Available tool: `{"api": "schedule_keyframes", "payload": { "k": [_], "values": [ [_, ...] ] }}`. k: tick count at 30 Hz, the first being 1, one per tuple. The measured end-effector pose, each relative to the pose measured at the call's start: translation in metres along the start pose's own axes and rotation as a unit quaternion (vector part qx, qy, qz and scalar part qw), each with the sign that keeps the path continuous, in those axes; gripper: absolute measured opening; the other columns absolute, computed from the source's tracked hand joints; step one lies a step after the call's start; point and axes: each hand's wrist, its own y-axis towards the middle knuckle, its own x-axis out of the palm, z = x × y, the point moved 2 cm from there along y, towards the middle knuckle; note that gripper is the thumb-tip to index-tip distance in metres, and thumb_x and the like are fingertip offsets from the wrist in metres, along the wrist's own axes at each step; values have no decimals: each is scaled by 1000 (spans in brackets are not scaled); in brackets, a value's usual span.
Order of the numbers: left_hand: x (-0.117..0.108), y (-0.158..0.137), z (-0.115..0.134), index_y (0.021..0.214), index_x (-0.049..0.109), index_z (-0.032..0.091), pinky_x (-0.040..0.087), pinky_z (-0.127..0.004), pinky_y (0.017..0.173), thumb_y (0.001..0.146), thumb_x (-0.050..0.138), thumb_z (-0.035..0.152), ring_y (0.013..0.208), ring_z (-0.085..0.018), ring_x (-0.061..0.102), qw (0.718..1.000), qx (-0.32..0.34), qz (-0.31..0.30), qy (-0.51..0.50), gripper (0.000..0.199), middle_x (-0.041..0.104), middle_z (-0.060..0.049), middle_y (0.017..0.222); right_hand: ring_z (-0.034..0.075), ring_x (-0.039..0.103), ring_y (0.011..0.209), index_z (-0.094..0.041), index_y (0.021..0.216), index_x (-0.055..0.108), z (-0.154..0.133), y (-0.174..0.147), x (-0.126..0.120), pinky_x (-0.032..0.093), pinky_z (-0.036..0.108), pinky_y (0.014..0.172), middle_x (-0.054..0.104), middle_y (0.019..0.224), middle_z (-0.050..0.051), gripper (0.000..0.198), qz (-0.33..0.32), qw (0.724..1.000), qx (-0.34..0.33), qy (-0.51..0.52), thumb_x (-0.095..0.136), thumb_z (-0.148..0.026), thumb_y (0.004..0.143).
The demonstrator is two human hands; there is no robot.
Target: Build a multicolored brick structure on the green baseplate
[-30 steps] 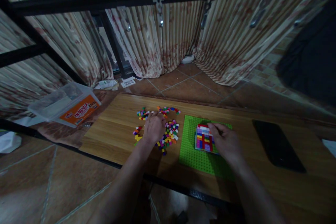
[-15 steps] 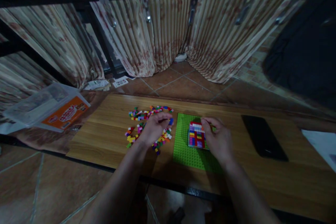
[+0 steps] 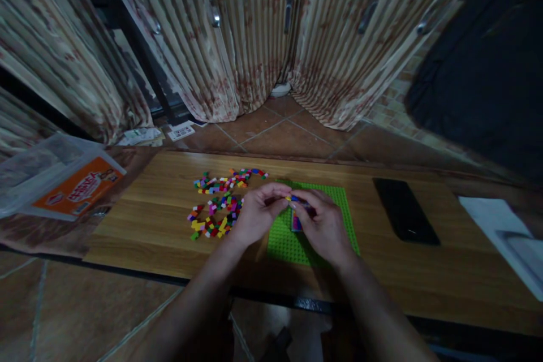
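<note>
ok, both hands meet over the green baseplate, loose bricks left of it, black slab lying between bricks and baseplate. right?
No, one error: the head view shows the black slab to the right of the green baseplate, on the wooden table. The left hand and right hand do meet over the baseplate, with loose bricks left of it.

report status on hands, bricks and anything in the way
Left hand and right hand, fingertips together at multicoloured plastic-brick panel. Green studded plastic baseplate beneath. In the way: right hand, hiding most of the panel.

Striped curtains (image 3: pixel 254 45) hang behind; a black device (image 3: pixel 404 209) lies near white paper (image 3: pixel 487 220).
</note>
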Motion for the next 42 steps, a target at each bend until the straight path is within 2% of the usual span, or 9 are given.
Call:
{"api": "schedule_keyframes", "payload": {
  "k": [6, 14, 19, 23, 26, 32, 42],
  "values": [
    [17, -4, -4, 91, 66, 16, 55, -29, 85, 80, 59, 14, 87, -16, 68, 994, 44, 77, 65, 13, 72, -5, 92, 19, 65, 86, -23, 95, 71, 2, -2, 3, 51, 35, 78, 71, 92, 5, 17, 50, 992, 83, 86, 57, -29, 87],
    [31, -7, -6, 96, 69, 19, 55, -31, 87, 84, 57, 15, 90, -17, 69, 970, 102, 126, 182, 18, 73, -5, 97, 19, 66, 83, -23, 88, 72, 6, -6, 2, 52, 34, 77, 72, 88, 4, 15, 107, 983, 123, 81, 60, -30, 83],
    [33, -5, -11, 99, 70, 20, 56, -31, 86, 84, 57, 16, 89, -18, 69, 963, 81, 135, 218, 20, 74, -5, 97, 20, 68, 77, -20, 88, 73, 17, -4, -10, 54, 35, 74, 74, 85, 6, 19, 160, 972, 163, 58, 62, -35, 80],
    [29, 0, -15, 103, 69, 19, 56, -31, 86, 85, 55, 15, 89, -18, 69, 964, 67, 124, 224, 23, 73, -6, 101, 22, 69, 88, -19, 98, 72, 34, 1, -29, 55, 38, 82, 75, 98, 8, 27, 196, 958, 183, 105, 63, -35, 79],
    [23, 3, -15, 102, 68, 17, 55, -32, 87, 86, 54, 16, 91, -19, 69, 958, 70, 141, 239, 22, 73, -7, 101, 23, 70, 90, -18, 98, 72, 46, 0, -42, 54, 40, 85, 75, 100, 9, 29, 186, 957, 198, 105, 63, -37, 78],
    [17, 9, -18, 103, 67, 17, 54, -32, 87, 86, 53, 17, 93, -19, 68, 956, 51, 152, 245, 22, 72, -7, 101, 23, 70, 85, -17, 93, 71, 61, -8, -52, 54, 38, 82, 75, 93, 8, 27, 104, 966, 221, 87, 63, -38, 78],
    [20, 11, -24, 101, 68, 17, 54, -31, 85, 86, 54, 17, 88, -18, 68, 957, 49, 132, 254, 21, 72, -6, 98, 22, 70, 85, -19, 89, 68, 59, -10, -54, 53, 35, 77, 75, 91, 8, 22, 49, 972, 221, 62, 60, -36, 79]
  ]
}}
